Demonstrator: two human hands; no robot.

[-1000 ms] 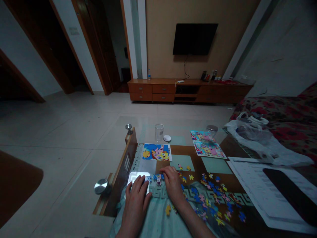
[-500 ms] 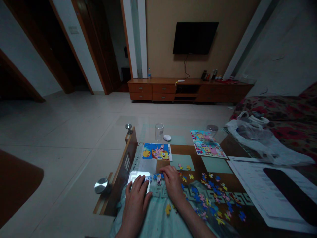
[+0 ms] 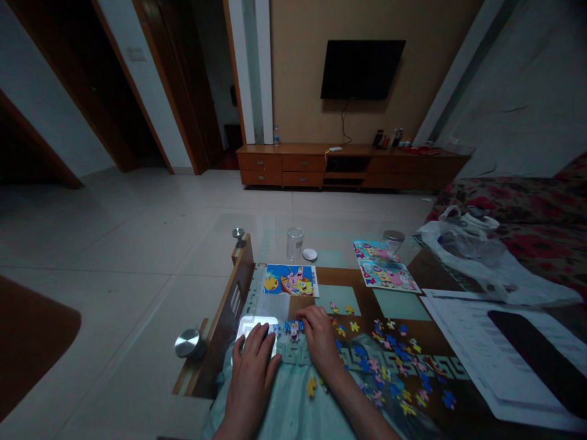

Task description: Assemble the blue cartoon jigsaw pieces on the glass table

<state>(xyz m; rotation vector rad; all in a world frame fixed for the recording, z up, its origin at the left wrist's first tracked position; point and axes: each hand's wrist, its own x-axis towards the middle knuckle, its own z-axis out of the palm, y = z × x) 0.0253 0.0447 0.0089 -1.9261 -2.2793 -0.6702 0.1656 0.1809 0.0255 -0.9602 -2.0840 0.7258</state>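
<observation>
My left hand (image 3: pixel 253 366) lies with its fingers stretched and slightly apart on a white glossy square (image 3: pixel 247 322). Its fingertips are close to the left end of a short row of joined jigsaw pieces (image 3: pixel 294 331), blue with a pink figure. At the right end of that row, my right hand (image 3: pixel 318 339) has its fingers bent and close together over a blue jigsaw piece (image 3: pixel 301 326). The fingertips partly hide this piece. A yellow jigsaw piece (image 3: pixel 312 387) lies between my forearms, near the right wrist.
Many loose jigsaw pieces (image 3: pixel 398 360) are scattered on the glass table to the right. Beyond my hands lie a cartoon picture card (image 3: pixel 291 281) and further picture sheets (image 3: pixel 387 275). A glass jar (image 3: pixel 295 243), papers (image 3: pixel 468 348), a dark phone-shaped slab (image 3: pixel 536 354) and a plastic bag (image 3: pixel 486 256) surround them.
Both hands stay almost in the same place. The joined pieces and the loose pieces show no clear movement.
</observation>
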